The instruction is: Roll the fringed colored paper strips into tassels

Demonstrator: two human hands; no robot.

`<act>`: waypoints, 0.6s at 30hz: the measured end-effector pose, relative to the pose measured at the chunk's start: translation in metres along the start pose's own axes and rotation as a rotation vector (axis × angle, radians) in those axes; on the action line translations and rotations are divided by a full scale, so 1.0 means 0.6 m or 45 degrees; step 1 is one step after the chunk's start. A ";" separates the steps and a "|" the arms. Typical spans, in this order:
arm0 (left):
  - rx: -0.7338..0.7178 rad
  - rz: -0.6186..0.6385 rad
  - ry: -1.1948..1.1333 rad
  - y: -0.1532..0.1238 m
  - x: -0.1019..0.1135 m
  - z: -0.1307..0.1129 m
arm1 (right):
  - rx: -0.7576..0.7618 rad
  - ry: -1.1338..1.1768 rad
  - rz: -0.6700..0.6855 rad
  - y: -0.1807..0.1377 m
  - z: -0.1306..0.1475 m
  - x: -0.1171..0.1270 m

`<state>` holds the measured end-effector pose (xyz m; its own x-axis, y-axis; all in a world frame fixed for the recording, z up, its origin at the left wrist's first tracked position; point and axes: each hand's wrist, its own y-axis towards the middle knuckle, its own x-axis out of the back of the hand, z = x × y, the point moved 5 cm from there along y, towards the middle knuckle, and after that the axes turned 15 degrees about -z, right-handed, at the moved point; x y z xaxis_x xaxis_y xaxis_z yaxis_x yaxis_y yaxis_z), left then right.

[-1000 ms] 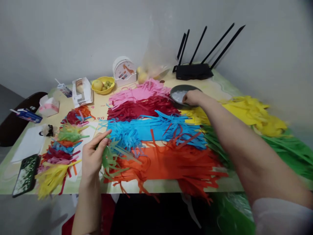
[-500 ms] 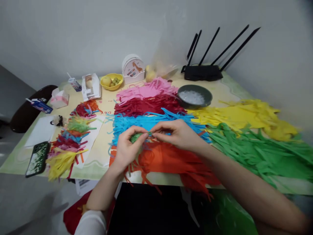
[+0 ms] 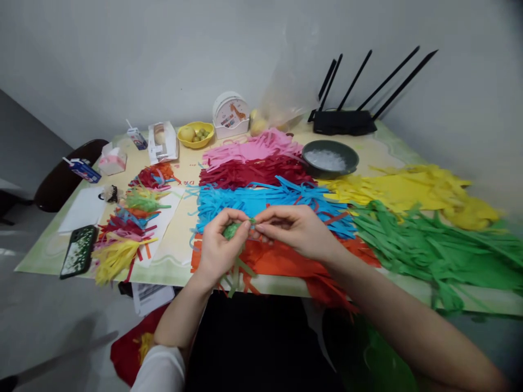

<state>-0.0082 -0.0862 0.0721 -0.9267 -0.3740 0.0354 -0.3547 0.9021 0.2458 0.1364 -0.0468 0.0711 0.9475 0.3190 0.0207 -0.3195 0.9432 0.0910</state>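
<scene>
My left hand (image 3: 223,245) is closed around a green paper tassel (image 3: 232,231), whose cut strips hang out below the palm. The thumb and fingers of my right hand (image 3: 300,230) pinch the tassel's narrow end, right against the left fingertips. Both hands hover over fringed paper sheets: a blue one (image 3: 249,202) just behind them and an orange one (image 3: 278,258) underneath. Finished-looking tassels (image 3: 116,253) in yellow, pink, red, blue and other colours lie in a row to the left.
Further back lie dark red (image 3: 253,171) and pink (image 3: 249,151) fringed sheets. A grey bowl (image 3: 348,158) holds clear pieces. Yellow (image 3: 420,190) and green (image 3: 441,250) fringed paper spread right. A router (image 3: 343,122), yellow fruit dish (image 3: 196,142), tissue pack (image 3: 112,162) and phone (image 3: 78,251) stand around.
The camera view has shifted slightly, so the table appears a little further right and higher. Both hands keep their pinch on the green tassel, with small finger movements.
</scene>
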 end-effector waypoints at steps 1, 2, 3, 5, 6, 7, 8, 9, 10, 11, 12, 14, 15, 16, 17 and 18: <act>-0.020 -0.015 0.031 -0.001 0.002 -0.001 | -0.027 0.036 -0.001 -0.001 -0.002 -0.002; -0.033 -0.021 0.049 -0.002 0.003 -0.001 | -0.051 0.070 -0.003 -0.002 -0.004 -0.004; -0.037 -0.024 0.053 -0.003 0.004 -0.002 | -0.075 0.102 -0.007 -0.003 -0.006 -0.006; -0.030 -0.021 0.029 -0.004 0.004 -0.002 | -0.123 0.152 -0.012 -0.004 -0.011 -0.009; -0.024 -0.019 0.011 -0.005 0.004 -0.001 | -0.141 0.174 -0.013 -0.004 -0.012 -0.010; -0.019 -0.017 -0.008 -0.005 0.004 -0.001 | -0.153 0.194 -0.013 -0.004 -0.013 -0.010; -0.012 -0.016 -0.027 -0.006 0.004 -0.001 | -0.161 0.211 -0.010 -0.005 -0.013 -0.011; -0.005 -0.014 -0.046 -0.006 0.003 0.000 | -0.164 0.222 -0.005 -0.005 -0.012 -0.012; 0.006 -0.011 -0.065 -0.006 0.003 0.000 | -0.165 0.230 -0.002 -0.005 -0.012 -0.012; 0.021 -0.006 -0.087 -0.007 0.002 0.001 | -0.166 0.235 0.002 -0.005 -0.011 -0.013; 0.042 0.002 -0.110 -0.007 0.001 0.002 | -0.165 0.241 0.004 -0.006 -0.011 -0.013; 0.085 0.024 -0.159 -0.008 0.000 0.004 | -0.164 0.248 0.007 -0.006 -0.011 -0.014; 0.099 0.031 -0.177 -0.008 -0.001 0.004 | -0.161 0.249 0.006 -0.006 -0.011 -0.015; 0.104 0.036 -0.184 -0.008 -0.001 0.004 | -0.157 0.247 0.001 -0.006 -0.012 -0.015; 0.099 0.036 -0.177 -0.007 0.000 0.003 | -0.152 0.239 -0.004 -0.006 -0.012 -0.014; 0.087 0.036 -0.151 -0.007 0.000 0.002 | -0.145 0.225 -0.010 -0.007 -0.013 -0.014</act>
<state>-0.0070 -0.0898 0.0696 -0.9432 -0.3239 -0.0745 -0.3321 0.9260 0.1793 0.1296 -0.0524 0.0631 0.9367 0.3136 -0.1557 -0.3208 0.9469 -0.0230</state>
